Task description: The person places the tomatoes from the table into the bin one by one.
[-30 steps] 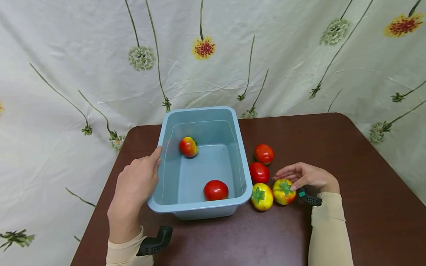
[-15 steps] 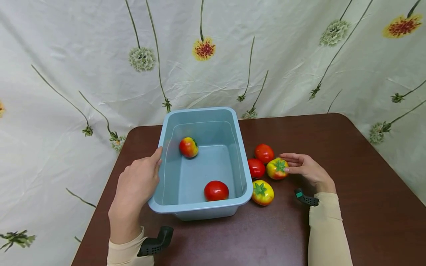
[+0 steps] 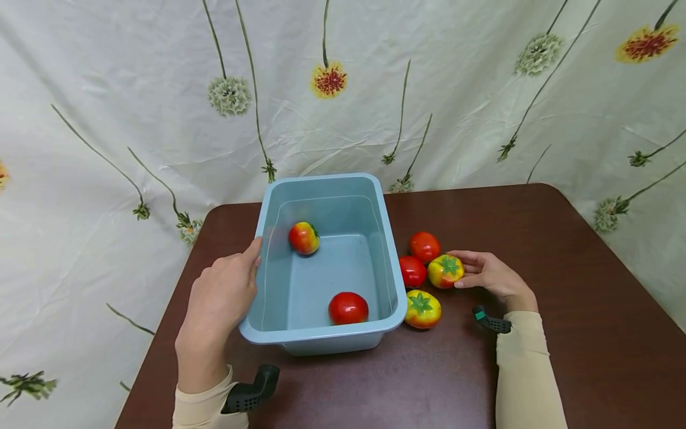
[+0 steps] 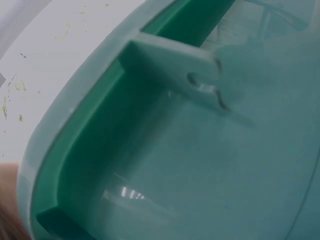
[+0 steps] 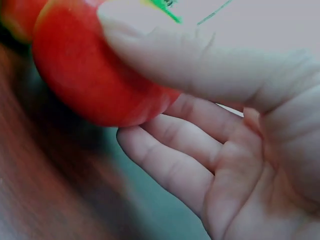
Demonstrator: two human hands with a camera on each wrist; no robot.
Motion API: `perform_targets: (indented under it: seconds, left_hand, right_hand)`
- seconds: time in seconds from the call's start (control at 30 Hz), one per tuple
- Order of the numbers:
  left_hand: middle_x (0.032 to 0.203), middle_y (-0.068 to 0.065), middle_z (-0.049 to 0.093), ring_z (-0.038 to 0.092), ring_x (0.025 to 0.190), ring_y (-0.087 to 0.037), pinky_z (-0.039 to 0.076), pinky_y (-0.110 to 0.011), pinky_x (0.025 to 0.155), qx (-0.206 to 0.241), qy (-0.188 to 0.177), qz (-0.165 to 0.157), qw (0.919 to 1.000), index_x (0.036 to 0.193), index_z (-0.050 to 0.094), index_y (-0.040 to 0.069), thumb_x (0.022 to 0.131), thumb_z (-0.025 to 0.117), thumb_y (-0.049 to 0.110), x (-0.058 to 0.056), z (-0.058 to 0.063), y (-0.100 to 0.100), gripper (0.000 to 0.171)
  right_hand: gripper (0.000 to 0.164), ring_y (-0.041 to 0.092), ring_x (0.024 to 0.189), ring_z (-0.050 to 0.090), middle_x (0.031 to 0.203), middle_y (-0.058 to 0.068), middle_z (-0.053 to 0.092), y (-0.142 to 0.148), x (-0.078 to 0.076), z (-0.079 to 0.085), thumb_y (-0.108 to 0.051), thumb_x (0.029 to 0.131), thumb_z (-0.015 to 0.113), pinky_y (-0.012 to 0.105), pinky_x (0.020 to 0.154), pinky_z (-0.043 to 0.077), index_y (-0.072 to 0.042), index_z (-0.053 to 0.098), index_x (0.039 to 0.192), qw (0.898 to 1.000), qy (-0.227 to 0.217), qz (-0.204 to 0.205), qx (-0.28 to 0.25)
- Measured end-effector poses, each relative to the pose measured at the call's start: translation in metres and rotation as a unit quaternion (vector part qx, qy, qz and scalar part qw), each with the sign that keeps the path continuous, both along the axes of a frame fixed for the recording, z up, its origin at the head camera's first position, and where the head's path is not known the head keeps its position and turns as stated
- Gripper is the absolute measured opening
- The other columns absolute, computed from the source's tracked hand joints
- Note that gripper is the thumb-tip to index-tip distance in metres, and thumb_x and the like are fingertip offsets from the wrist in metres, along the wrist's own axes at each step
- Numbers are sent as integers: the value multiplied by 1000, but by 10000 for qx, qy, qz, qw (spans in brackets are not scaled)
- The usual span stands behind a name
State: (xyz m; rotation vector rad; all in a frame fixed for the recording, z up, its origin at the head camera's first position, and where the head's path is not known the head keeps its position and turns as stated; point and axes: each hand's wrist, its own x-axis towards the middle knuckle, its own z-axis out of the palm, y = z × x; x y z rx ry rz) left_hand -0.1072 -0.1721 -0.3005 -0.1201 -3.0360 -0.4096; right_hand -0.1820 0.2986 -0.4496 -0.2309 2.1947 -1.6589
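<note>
At the left side of a light-blue plastic tub (image 3: 321,335), my left hand (image 3: 222,292) grips the rim, with the index finger lying along it; the other fingertips are hidden. The left wrist view shows the tub's outer wall and rim underside close up. My right hand (image 3: 493,276) holds a yellow-and-red tomato (image 3: 445,271) with a green star-shaped top, thumb on the near side and fingers on the far side. That tomato sits beside two red tomatoes (image 3: 412,272). Closer to me lies another yellow-red tomato (image 3: 423,309), against the tub's right side.
Inside the tub are a red tomato (image 3: 348,308) near the front and a red-yellow one (image 3: 303,238) at the back left. A dark brown table (image 3: 579,310) carries everything. Behind it hangs a white flowered cloth (image 3: 461,77).
My right hand has slid the yellow-red tomato away from me and slightly left, up to the red ones. The near yellow-red tomato shifted a little. My left hand has stayed on the tub.
</note>
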Motion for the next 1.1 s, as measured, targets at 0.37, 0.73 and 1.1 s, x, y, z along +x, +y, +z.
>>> perform_targets:
  seconds: [0.37, 0.73, 1.1]
  left_hand:
    - [120, -27, 63, 61, 70, -31, 45, -39, 50, 17, -6, 26, 10000, 147, 42, 7, 101, 48, 18, -1, 1, 0, 48]
    - [121, -27, 63, 61, 71, -32, 46, -39, 51, 15, -63, 34, 10000, 147, 41, 6, 101, 48, 18, 0, 0, 1, 49]
    - [120, -27, 63, 62, 70, -33, 47, -42, 51, -2, 88, -14, 10000, 146, 43, 5, 100, 49, 17, -1, -2, 0, 47]
  right_hand:
    - [67, 7, 104, 68, 117, -12, 67, -7, 3, 30, -4, 83, 75, 24, 84, 55, 3, 44, 142, 9964, 581, -132, -599]
    - [68, 5, 105, 68, 120, -14, 65, -25, 11, 60, -5, 83, 75, 24, 83, 55, 4, 44, 142, 9910, 1261, 26, -442]
    - [66, 9, 106, 68, 122, -8, 66, -50, 22, 92, -2, 83, 74, 24, 85, 55, 1, 45, 143, 9860, 1583, 46, -529]
